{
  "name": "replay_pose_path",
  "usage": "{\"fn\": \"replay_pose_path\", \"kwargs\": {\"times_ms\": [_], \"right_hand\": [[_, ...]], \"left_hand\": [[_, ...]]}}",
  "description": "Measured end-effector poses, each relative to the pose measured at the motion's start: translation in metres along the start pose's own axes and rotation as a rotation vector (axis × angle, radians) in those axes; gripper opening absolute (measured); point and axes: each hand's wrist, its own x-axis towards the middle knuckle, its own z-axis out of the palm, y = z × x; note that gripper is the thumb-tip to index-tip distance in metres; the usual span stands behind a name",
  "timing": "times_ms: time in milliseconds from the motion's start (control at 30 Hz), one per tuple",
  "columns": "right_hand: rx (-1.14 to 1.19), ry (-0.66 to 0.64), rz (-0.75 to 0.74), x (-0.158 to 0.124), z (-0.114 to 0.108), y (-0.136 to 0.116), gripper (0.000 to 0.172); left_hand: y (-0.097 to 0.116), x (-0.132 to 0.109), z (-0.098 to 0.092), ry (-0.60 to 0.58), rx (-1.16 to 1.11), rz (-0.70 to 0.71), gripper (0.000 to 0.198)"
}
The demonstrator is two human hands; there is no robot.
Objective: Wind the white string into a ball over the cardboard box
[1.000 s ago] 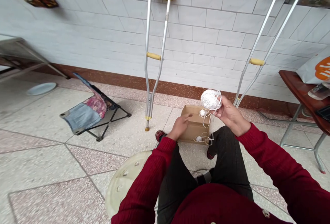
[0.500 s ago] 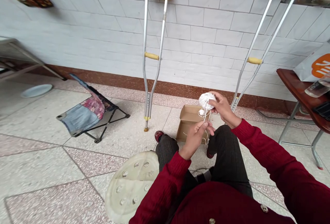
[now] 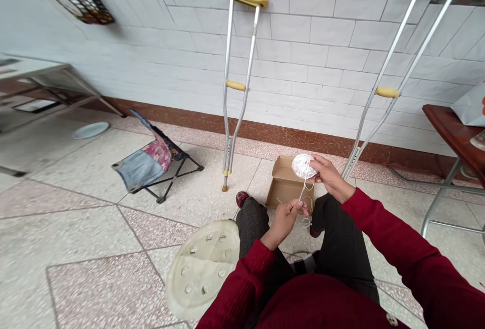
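Note:
My right hand (image 3: 330, 178) grips a ball of white string (image 3: 303, 166) from its right side, above an open cardboard box (image 3: 288, 187). A strand runs down from the ball to my left hand (image 3: 284, 223), whose fingertips pinch it. Loose loops of string (image 3: 307, 223) hang below that hand, near my knees. The box stands on the floor beyond my dark trousers, and part of it is hidden behind my hands and knee.
Two aluminium crutches (image 3: 235, 86) lean on the tiled wall, one on each side of the box. A folding stool (image 3: 155, 159) and a plate (image 3: 91, 130) are on the floor at left. A round perforated plastic seat (image 3: 200, 268) is by my left knee; a red-topped table (image 3: 450, 137) stands at right.
My left hand has risen from the box to pinch the string below the ball. My right hand has lowered the ball a little. The view has turned slightly.

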Motion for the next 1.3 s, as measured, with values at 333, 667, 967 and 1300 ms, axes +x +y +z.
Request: {"fn": "replay_pose_path", "kwargs": {"times_ms": [333,667,967,1300], "right_hand": [[-0.198,-0.338,0.245,-0.048,0.003,0.051,0.043],[0.125,0.191,0.165,0.034,-0.020,0.034,0.021],[0.250,-0.229,0.235,-0.031,-0.010,0.001,0.029],[-0.361,-0.058,0.272,-0.022,-0.021,0.082,0.036]], "left_hand": [[0.010,0.074,-0.067,-0.103,0.681,0.238,0.025],[0.043,0.056,-0.040,-0.155,0.557,0.105,0.034],[-0.010,0.035,-0.043,-0.136,0.333,0.031,0.035],[0.035,0.057,-0.048,-0.120,0.884,0.226,0.027]]}}
